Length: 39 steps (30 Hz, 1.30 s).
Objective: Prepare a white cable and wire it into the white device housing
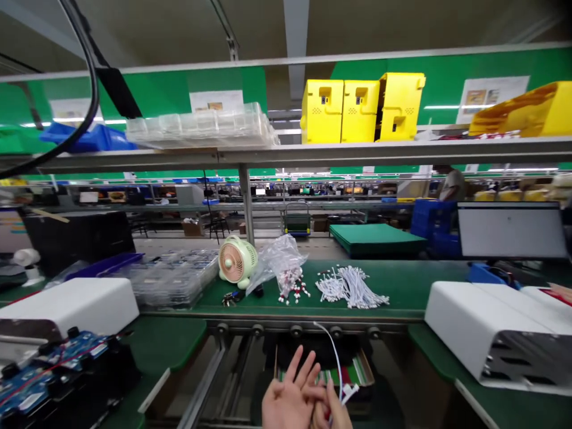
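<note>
"Low in the head view, what are the two hands doing?"

"The left hand [285, 402] faces palm up, its fingers loosely spread. The right hand [333, 411] overlaps it, with fingers bent around a white cable [336, 353]."

"How does that cable lie?"

"It rises from the right hand and curves up and leftward, its thin tip near the front edge of the bench [409, 298]. A white plug [350, 394] sits just beside the right thumb. Whether the left fingers also touch the cable, I can't tell, since the hands overlap."

"And beyond them?"

"On the green bench top, a pile of white cables [357, 287] lies right of a clear plastic bag [277, 260]. Small red and white plugs [295, 292] spill out at the bag's foot. A green fan [238, 262] stands just left of the bag, with keys [231, 298] in front of it."

"What's at the sides?"

"One white cover [96, 302] at left, near some blue circuit boards [67, 357]; another white cover [473, 333] at right, in front of a screen [512, 231]."

"Up top?"

"Yellow cases [322, 113] and clear trays [199, 130] on a shelf [313, 156]."
</note>
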Available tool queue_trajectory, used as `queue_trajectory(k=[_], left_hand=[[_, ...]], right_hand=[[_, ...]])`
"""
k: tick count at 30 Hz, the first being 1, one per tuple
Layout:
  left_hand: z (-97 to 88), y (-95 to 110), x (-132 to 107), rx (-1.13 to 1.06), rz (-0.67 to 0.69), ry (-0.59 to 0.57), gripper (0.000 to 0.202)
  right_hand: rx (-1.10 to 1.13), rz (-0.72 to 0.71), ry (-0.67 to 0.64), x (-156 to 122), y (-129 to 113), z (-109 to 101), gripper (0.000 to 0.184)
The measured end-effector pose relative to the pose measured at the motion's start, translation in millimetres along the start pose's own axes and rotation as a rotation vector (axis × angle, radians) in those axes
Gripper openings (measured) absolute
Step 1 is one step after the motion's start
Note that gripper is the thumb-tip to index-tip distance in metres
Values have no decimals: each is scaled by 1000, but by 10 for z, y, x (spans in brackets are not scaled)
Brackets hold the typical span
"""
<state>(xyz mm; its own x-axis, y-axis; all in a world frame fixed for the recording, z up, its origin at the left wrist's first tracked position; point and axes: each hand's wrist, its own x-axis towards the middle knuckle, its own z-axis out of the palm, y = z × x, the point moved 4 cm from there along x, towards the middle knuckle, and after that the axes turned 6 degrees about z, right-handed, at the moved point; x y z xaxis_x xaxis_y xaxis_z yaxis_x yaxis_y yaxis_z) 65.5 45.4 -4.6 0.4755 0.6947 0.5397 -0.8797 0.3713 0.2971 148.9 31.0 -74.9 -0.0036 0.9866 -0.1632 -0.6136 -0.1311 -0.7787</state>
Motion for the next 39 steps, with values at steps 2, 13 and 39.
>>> queue_trajectory(k=[2,13,39], left_hand=[[-16,-16,-86,-34,6,42,63],[-14,-37,-116,-81,5,189,57],[65,-15,-106,-71,77,275,56]], right_hand=[[15,-12,-23,-35,-31,9,72],[26,-23,45,-241,-201,130,70],[-73,20,46,-248,-85,177,65]])
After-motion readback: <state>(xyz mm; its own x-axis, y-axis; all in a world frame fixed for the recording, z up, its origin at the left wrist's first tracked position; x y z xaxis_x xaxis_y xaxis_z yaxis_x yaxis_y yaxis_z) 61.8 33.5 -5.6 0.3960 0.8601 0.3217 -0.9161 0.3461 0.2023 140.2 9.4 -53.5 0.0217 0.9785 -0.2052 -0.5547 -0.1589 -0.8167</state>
